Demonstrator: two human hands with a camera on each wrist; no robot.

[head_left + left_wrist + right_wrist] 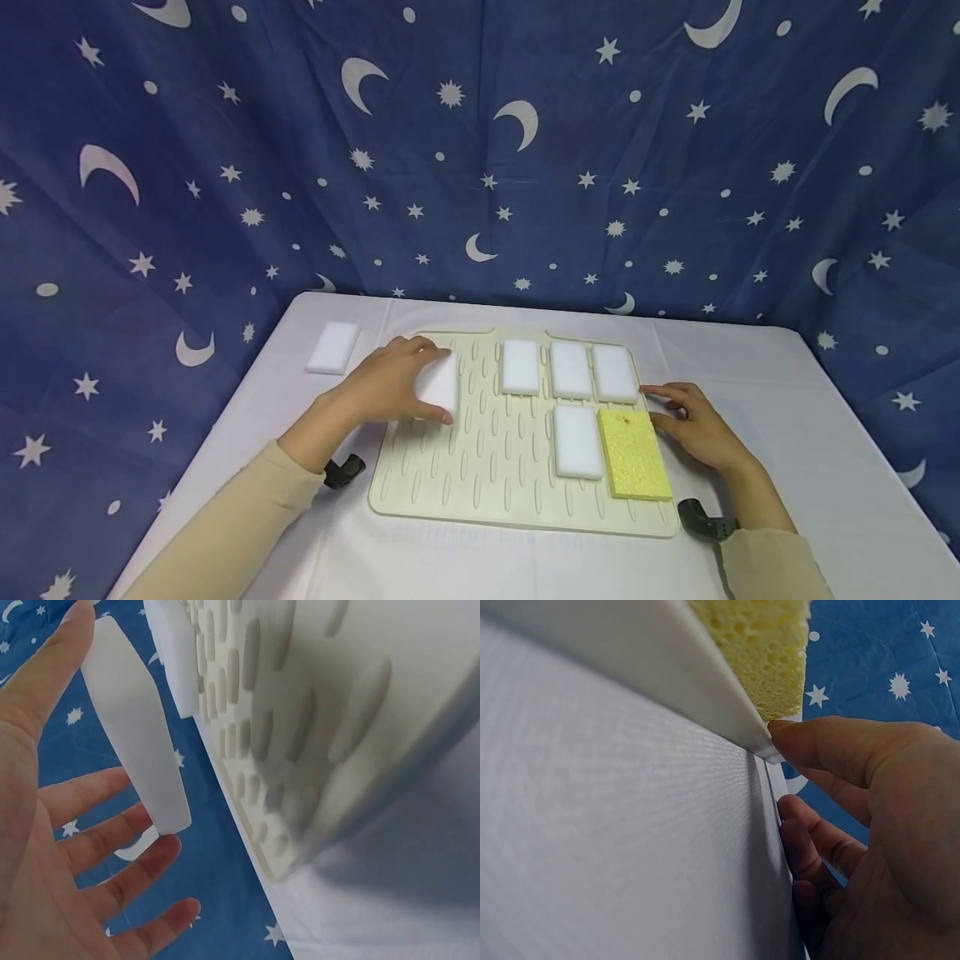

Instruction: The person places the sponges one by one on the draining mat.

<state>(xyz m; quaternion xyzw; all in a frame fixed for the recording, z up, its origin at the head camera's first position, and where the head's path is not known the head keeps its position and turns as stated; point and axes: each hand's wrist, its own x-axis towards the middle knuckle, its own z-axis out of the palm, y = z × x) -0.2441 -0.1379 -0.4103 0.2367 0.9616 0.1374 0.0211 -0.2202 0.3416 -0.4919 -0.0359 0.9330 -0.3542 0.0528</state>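
My left hand (390,379) is over the left part of a cream ridged drying mat (480,500). It grips a white sponge block (438,385) by its two ends, between thumb and fingertips. In the left wrist view the held block (139,724) is tilted, with a gap between it and the mat. At the mat's right edge rests my right hand (697,425), its index finger reaching along the edge and the other fingers loosely bent. In the right wrist view the thumb (817,746) touches the mat's rim beside a yellow sponge (633,454).
Three white blocks stand in a row at the mat's back right, the leftmost block (521,367) set slightly apart. Another white block (577,442) lies beside the yellow sponge. One more block (333,347) is on the white tablecloth (817,467), left of the mat. A starry blue curtain (555,208) hangs behind.
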